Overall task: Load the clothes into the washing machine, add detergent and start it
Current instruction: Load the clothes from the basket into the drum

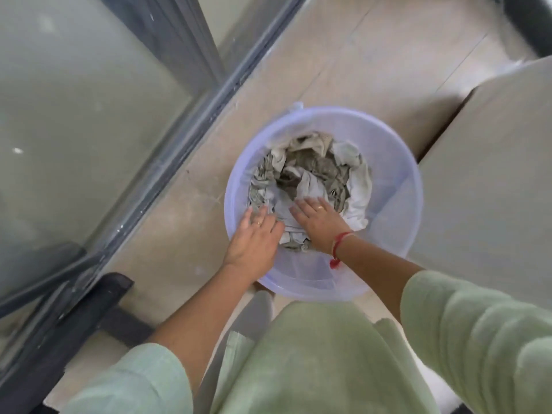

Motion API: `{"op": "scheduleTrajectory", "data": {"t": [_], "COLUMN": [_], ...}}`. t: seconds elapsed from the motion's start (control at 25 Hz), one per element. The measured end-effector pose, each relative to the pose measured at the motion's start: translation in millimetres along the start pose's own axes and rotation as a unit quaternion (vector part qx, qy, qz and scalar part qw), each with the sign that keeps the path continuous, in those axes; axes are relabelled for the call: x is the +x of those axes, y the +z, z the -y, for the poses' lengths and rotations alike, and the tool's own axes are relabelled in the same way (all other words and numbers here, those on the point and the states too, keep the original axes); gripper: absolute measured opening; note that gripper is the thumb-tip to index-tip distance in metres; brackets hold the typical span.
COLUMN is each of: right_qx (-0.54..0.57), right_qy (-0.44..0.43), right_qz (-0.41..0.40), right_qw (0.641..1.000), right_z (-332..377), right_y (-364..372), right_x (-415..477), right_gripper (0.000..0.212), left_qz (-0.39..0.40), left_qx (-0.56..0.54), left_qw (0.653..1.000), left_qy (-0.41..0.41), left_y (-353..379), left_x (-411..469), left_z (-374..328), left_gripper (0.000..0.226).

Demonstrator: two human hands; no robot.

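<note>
A translucent pale-blue plastic bucket (397,186) stands on the tiled floor below me. Inside it lies a heap of crumpled clothes (310,171), white and grey-olive. My left hand (257,234) reaches over the near-left rim, fingers spread and resting on the left side of the heap. My right hand (316,222), with a ring and a red thread at the wrist, lies flat on a white garment near the middle. Neither hand has closed around cloth. No washing machine or detergent shows clearly.
A frosted glass sliding door with a dark metal frame (167,162) runs along the left. A beige box-like surface (493,162) stands to the right of the bucket. Light floor tiles (343,55) stretch beyond it.
</note>
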State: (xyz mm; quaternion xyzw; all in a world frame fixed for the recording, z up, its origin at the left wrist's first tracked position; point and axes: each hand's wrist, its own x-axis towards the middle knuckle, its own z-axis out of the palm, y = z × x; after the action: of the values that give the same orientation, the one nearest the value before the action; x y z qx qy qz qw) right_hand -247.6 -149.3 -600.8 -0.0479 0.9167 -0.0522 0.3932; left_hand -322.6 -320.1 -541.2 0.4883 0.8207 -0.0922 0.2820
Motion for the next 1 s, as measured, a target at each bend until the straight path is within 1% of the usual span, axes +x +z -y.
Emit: {"op": "scheduleTrajectory", "data": {"t": [0.04,0.08,0.16,0.2,0.24,0.28,0.32,0.36,0.4,0.44,0.48,0.56,0.68,0.72,0.76,0.84,0.88,0.92,0.96,1.0], "right_qx": [-0.063,-0.117,-0.16,-0.157,-0.132,-0.064,0.05,0.188,0.311,0.391,0.436,0.5,0.599,0.615,0.625,0.647,0.672,0.701,0.725,0.737], "right_qy": [-0.007,-0.003,-0.01,-0.015,-0.015,-0.008,0.009,0.039,0.06,0.067,0.07,0.075,0.096,0.089,0.075,0.043,0.034,0.035,0.042,0.056], "right_qz": [0.007,0.015,0.038,0.042,0.037,0.022,-0.009,-0.047,-0.088,-0.117,-0.139,-0.18,-0.239,-0.252,-0.254,-0.239,-0.229,-0.229,-0.238,-0.252], "right_qw": [0.998,0.993,0.986,0.987,0.99,0.998,0.999,0.98,0.944,0.911,0.886,0.844,0.758,0.742,0.734,0.722,0.704,0.675,0.645,0.625], "right_z": [-1.1,-2.6,-4.4,-4.7,-7.4,-11.4,-17.4,-22.7,-27.9,-29.2,-26.4,-12.6,6.6,8.1,8.3,8.4,9.5,10.1,9.9,8.7], "right_y": [7.1,11.1,7.0,0.6,-6.4,-16.1,-25.1,-33.5,-40.3,-47.1,-51.8,-58.9,-76.9,-84.3,-90.6,-98.8,-101.2,-103.0,-105.0,-108.3], "right_x": [13.3,24.3,41.3,44.8,47.2,46.3,43.4,35.5,23.4,8.7,-8.3,-43.9,-85.3,-97.3,-109.2,-134.3,-148.0,-160.8,-171.3,-179.9], "right_gripper": [0.072,0.07,0.051,0.041,0.035,0.032,0.028,0.023,0.017,0.013,0.01,0.014,0.018,0.019,0.019,0.018,0.019,0.019,0.018,0.018], "left_qz": [-0.051,-0.096,-0.143,-0.146,-0.141,-0.134,-0.128,-0.131,-0.138,-0.144,-0.143,-0.13,-0.113,-0.111,-0.116,-0.142,-0.153,-0.165,-0.177,-0.185], "left_qx": [0.004,-0.01,-0.037,-0.035,-0.025,-0.015,-0.012,-0.013,-0.017,-0.016,-0.018,-0.036,-0.067,-0.067,-0.069,-0.076,-0.077,-0.094,-0.132,-0.185], "left_qw": [0.999,0.995,0.988,0.988,0.989,0.991,0.992,0.991,0.99,0.989,0.99,0.991,0.99,0.99,0.989,0.986,0.985,0.982,0.975,0.965], "left_qy": [0.006,0.014,0.035,0.036,0.03,0.018,0.007,0.003,0.0,-0.004,-0.008,-0.024,-0.056,-0.058,-0.056,-0.042,-0.028,-0.011,0.008,0.023], "left_y": [9.9,15.8,16.6,14.6,13.9,13.1,13.1,15.0,14.8,14.4,12.2,3.9,-4.3,-3.1,-0.6,3.4,3.4,3.3,1.3,-2.5], "left_x": [0.8,0.1,-1.9,-3.0,-2.6,-2.5,-2.4,-2.5,-2.7,-2.9,-3.5,-3.5,0.7,2.0,2.7,3.3,1.8,0.4,-0.2,-1.4], "left_z": [-0.7,-0.2,1.7,1.3,0.8,-0.3,-1.3,-2.0,-1.8,-0.9,-0.9,-2.5,-4.6,-5.1,-4.8,-2.7,-2.3,-2.8,-3.6,-4.9], "left_gripper": [0.037,0.034,0.03,0.031,0.033,0.036,0.04,0.045,0.05,0.056,0.064,0.083,0.103,0.109,0.113,0.113,0.107,0.095,0.079,0.062]}}
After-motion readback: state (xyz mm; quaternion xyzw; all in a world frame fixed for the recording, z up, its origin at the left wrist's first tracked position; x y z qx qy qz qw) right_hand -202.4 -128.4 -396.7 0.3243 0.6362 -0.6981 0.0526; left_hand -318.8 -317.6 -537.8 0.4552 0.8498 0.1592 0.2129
